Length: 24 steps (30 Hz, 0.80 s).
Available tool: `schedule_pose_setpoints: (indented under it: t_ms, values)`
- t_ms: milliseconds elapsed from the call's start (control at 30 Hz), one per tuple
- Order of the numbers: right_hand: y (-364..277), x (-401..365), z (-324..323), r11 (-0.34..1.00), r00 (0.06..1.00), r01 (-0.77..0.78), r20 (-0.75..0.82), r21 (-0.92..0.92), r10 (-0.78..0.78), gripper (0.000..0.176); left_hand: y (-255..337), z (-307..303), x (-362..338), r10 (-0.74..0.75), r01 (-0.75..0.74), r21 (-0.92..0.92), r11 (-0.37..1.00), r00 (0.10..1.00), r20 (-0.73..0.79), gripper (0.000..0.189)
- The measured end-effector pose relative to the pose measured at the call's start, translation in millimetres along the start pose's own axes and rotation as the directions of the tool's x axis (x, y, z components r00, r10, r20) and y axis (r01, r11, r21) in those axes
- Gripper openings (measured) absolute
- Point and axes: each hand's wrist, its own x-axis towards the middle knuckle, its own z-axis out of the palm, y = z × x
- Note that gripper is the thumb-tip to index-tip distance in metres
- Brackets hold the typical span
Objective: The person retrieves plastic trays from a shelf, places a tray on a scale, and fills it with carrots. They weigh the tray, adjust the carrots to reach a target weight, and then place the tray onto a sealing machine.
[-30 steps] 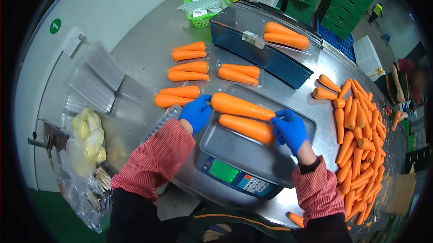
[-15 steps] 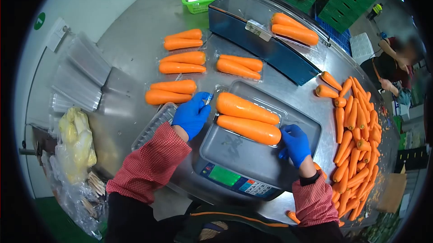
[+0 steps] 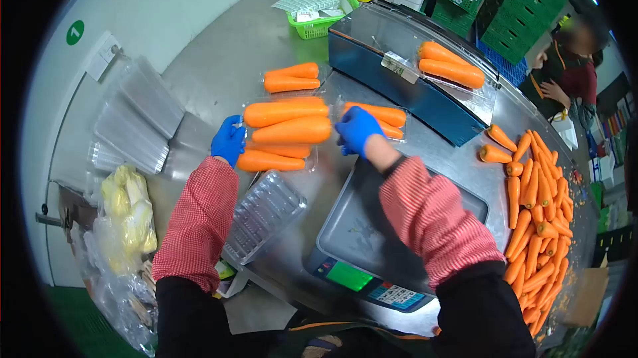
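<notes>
Carrots (image 3: 291,130), two big ones, lie side by side in a clear tray (image 3: 292,99) that the person carries between both blue-gloved hands. The left hand (image 3: 228,140) is closed on the tray's left end and the right hand (image 3: 357,130) on its right end, so the load sits squarely between the two grips. The tray hangs over the steel table (image 3: 219,59), above another filled tray (image 3: 271,160) and just beside more filled ones, left of the scale (image 3: 372,232). A stack of empty trays (image 3: 262,215) lies near the left forearm. Loose carrots (image 3: 538,212) are heaped well apart, at the right.
</notes>
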Motion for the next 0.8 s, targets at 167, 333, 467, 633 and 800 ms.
schedule_pose_setpoints:
  t_ms: [167,333,467,633,800]
  values:
    - [34.1,76.2,52.3,0.769,0.954,0.291,0.118,-0.569,-0.274,0.033,-100.6,-38.7,50.6,-0.025,0.022,-0.068,0.997,0.999,-0.038,0.031]
    - [23.4,27.0,61.4,0.801,0.958,0.257,0.032,-0.541,-0.285,0.045,-106.6,-64.5,58.8,-0.184,0.195,-0.044,0.980,0.965,0.187,0.042]
    - [8.3,-80.8,25.5,0.702,0.703,0.571,-0.189,-0.426,-0.686,0.048,-39.6,-35.7,-20.0,0.444,-0.351,0.450,0.821,0.888,-0.118,0.045]
    - [70.9,-206.0,-84.9,0.704,0.493,0.554,-0.507,-0.444,-0.707,0.040,-35.2,-5.0,-163.7,0.369,-0.451,0.498,0.740,0.892,0.260,0.039]
    - [199.6,-272.2,-201.8,0.906,0.454,-0.073,-0.823,-0.417,-0.342,0.044,-52.4,5.7,-211.3,0.247,-0.468,0.768,0.438,0.883,0.398,0.026]
